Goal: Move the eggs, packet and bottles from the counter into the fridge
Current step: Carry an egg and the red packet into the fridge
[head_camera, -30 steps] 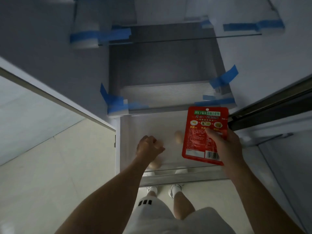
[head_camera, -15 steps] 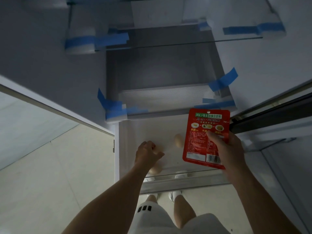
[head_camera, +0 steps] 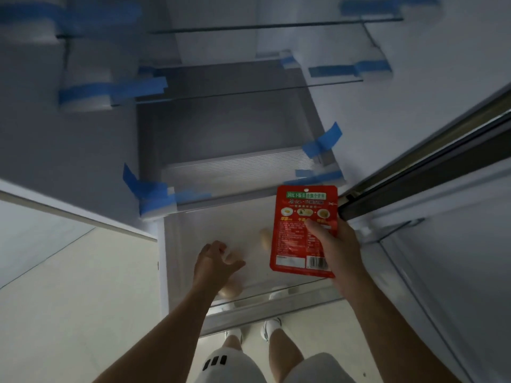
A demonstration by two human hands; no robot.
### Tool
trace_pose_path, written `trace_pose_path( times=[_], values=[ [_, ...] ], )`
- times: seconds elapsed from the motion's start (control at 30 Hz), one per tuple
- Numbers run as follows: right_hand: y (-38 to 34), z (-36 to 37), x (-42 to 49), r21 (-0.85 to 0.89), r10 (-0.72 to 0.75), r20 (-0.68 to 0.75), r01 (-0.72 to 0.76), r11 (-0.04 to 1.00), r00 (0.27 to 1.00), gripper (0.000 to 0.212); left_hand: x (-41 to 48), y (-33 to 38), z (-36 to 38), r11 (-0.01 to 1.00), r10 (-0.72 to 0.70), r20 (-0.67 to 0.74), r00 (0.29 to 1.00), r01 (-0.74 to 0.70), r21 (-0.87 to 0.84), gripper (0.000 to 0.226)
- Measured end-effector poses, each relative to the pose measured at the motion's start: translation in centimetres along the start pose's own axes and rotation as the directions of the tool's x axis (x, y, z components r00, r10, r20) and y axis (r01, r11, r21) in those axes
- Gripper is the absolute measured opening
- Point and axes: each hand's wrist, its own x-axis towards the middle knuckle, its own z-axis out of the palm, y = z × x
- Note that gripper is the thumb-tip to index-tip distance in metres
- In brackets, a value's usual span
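The red packet (head_camera: 301,233) stands upright in my right hand (head_camera: 336,247), held above the right side of the pulled-out clear fridge drawer (head_camera: 210,225). My left hand (head_camera: 214,262) reaches into the drawer, fingers curled over a pale egg (head_camera: 228,254) with the thumb spread to the right. A tan egg (head_camera: 265,239) lies on the drawer floor just left of the packet. Another egg (head_camera: 229,291) lies near the drawer's front wall, partly hidden under my left wrist. No bottles are in view.
Glass shelves (head_camera: 249,92) held with blue tape (head_camera: 132,89) sit above the drawer. The open fridge door (head_camera: 414,172) runs along the right. A white panel (head_camera: 41,217) and pale floor (head_camera: 83,299) lie to the left. My feet (head_camera: 271,327) stand below the drawer front.
My left hand's fist has loosened, with the thumb spreading out to the right. The packet and right hand stay almost still. The view has tilted up, showing more of the shelves.
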Motion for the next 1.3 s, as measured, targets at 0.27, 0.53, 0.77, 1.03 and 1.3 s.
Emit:
trace_pose_path(
  times=[0.27, 0.53, 0.77, 1.03, 1.3],
  values=[
    [-0.4, 0.4, 0.3, 0.118, 0.024, -0.002, -0.023, 0.993, 1.0, 0.015, -3.9, 4.6, -6.5, 0.804, 0.59, -0.296, 0.752, -0.513, 0.299, 0.046],
    [-2.4, 2.5, 2.5, 0.069, -0.057, 0.043, 0.054, 0.996, 0.997, 0.019, 2.1, 6.8, -13.1, 0.785, 0.472, -0.191, 0.861, -0.311, 0.536, 0.059],
    [-6.5, 6.9, 7.5, 0.013, -0.137, 0.098, 0.136, 0.991, 0.986, 0.016, 3.5, 6.5, -13.6, 0.788, 0.371, -0.115, 0.922, -0.246, 0.564, 0.066],
    [-9.6, 12.7, 14.3, -0.174, -0.2, 0.204, 0.237, 0.956, 0.958, 0.025, 3.3, 6.7, -14.0, 0.792, 0.329, -0.078, 0.941, -0.231, 0.565, 0.072],
    [-9.2, 14.2, 16.7, -0.661, -0.419, 0.077, 0.361, 0.658, 0.905, 0.046, 3.5, 6.7, -14.2, 0.802, 0.321, -0.07, 0.945, -0.231, 0.551, 0.074]
  ],
)
